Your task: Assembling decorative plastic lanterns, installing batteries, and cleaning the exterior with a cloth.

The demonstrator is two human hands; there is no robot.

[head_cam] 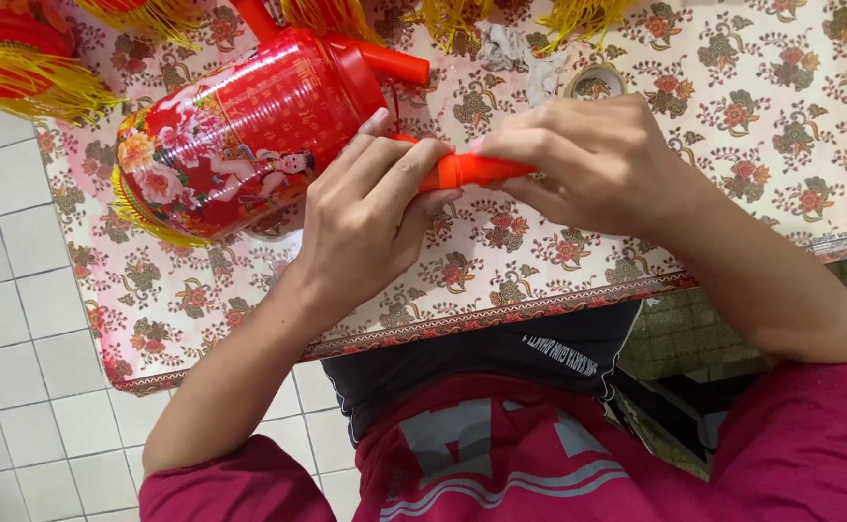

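The left hand (370,208) and right hand (588,164) both pinch the red tube (472,171), which lies sideways between them, with the red lantern (240,135) just beside the left hand.

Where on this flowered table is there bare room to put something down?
Free: the near strip of the table between the hands and its edge, and the right side past the right hand. Crowded: the far left, with the red lantern by the left hand, tassels, a rag and a tape roll.
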